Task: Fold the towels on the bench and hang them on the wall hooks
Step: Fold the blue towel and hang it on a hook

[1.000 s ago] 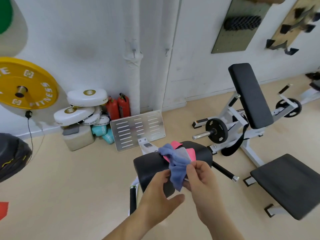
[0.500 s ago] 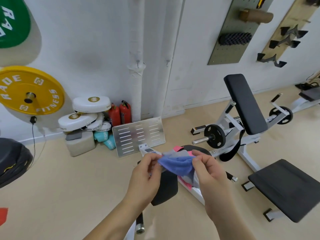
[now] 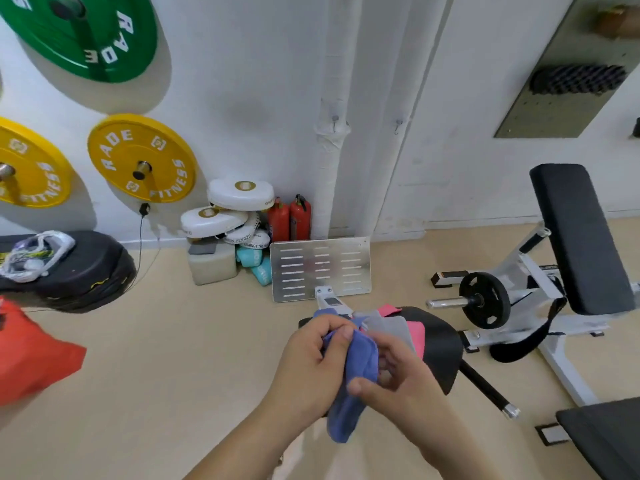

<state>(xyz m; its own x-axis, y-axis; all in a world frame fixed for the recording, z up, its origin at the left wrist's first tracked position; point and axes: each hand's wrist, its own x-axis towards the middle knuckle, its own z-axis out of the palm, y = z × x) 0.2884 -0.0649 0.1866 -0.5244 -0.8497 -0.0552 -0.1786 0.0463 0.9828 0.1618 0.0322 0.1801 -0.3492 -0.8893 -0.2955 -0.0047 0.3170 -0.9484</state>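
Lower centre of frame: left hand (image 3: 311, 362) and right hand (image 3: 398, 375), fingers closed on bunched blue terry towel (image 3: 356, 375); grey towel (image 3: 391, 327) and pink towel (image 3: 415, 336) behind on black padded table (image 3: 440, 344); two wall hooks (image 3: 335, 120) upper centre.

The green weight plate (image 3: 81, 32) mounted high on the far-left wall carries white letters reading "RADE", seen upside down. Below it, the yellow weight plate (image 3: 142, 158) reads "RADE" along its top and "FITNESS" along its bottom. The second yellow plate (image 3: 26, 168), cut by the left edge, shows "FITNESS". On the stacked white pads (image 3: 230, 216) by the wall, one band reads "AGAINST THE"; the other print is too small to read.
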